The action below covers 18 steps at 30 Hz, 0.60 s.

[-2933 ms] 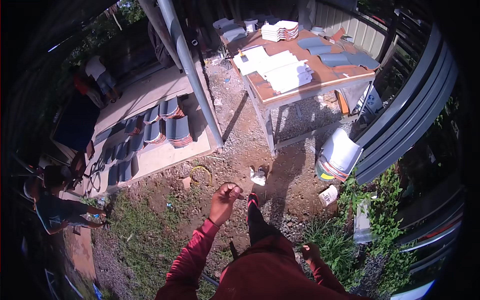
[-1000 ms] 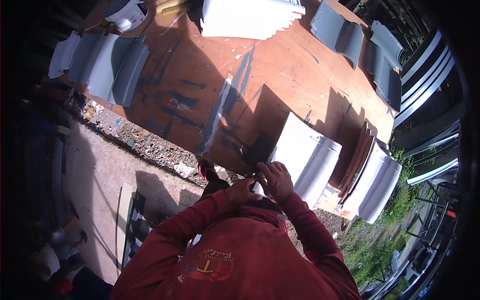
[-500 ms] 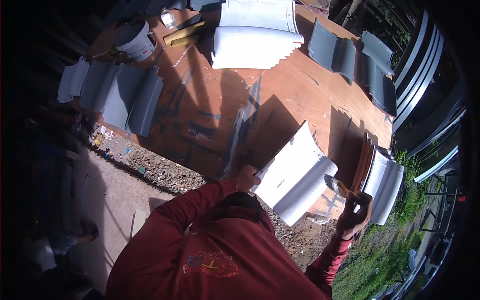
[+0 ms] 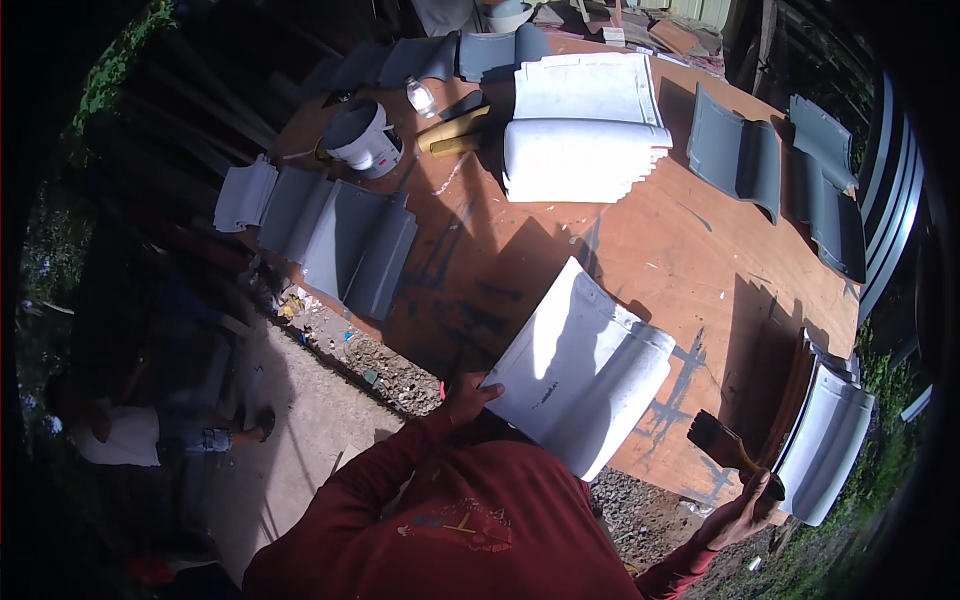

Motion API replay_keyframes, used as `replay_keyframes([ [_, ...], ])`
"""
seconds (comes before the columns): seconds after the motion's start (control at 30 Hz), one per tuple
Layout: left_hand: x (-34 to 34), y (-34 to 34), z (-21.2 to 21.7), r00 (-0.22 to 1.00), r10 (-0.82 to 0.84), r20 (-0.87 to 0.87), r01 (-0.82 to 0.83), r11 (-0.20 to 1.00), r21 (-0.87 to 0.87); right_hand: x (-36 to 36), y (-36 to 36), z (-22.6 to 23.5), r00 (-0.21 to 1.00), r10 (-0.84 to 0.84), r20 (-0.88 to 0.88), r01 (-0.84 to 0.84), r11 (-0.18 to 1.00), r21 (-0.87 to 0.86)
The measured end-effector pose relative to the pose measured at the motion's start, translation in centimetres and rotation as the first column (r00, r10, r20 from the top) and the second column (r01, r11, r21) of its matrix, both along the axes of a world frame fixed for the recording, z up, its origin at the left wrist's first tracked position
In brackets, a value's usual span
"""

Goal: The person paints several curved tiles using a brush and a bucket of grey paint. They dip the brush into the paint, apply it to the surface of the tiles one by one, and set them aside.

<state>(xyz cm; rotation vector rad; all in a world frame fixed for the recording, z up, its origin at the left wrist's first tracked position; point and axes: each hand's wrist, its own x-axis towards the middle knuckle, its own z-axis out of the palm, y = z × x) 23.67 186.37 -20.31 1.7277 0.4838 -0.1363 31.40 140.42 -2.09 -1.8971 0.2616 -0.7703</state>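
Note:
A white, wavy roof tile point(image 4: 575, 370) is tilted at the near edge of the wooden table, partly in shade. My left hand point(image 4: 468, 398) grips its left edge, with the thumb on the upper face. In my right hand point(image 4: 745, 508) is a paintbrush point(image 4: 722, 440), held by its handle, its dark bristles pointing up and left. The brush is apart from the tile, to its right. Just beyond my right hand, a row of white-faced roof tiles point(image 4: 825, 440) stands on edge at the table's right side.
On the paint-smeared table point(image 4: 650, 240) are a stack of white tiles point(image 4: 585, 155), grey tiles point(image 4: 335, 240) at left, more grey tiles point(image 4: 735, 150) at right, a paint bucket point(image 4: 365, 140) and a glass jar point(image 4: 421, 97). A person point(image 4: 120, 430) is at the far left.
My right hand has drawn the paintbrush away from the tile's right edge, and its bristles now point up. The view has shifted, so the table appears further right and lower. My left hand still grips the tile.

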Motion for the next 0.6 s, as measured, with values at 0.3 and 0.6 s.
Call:
replay_keyframes([
  [0.3,-3.8,10.4,-2.4,0.984,0.132,-0.123,-0.109,0.977,0.182,2.0,11.9,-3.5,0.986,0.167,0.006,-0.104,0.588,0.802],
  [0.6,-2.3,22.3,-5.4,0.969,0.247,0.006,-0.247,0.967,0.069,5.1,37.2,-3.7,0.82,0.573,-0.011,-0.185,0.283,0.941],
])
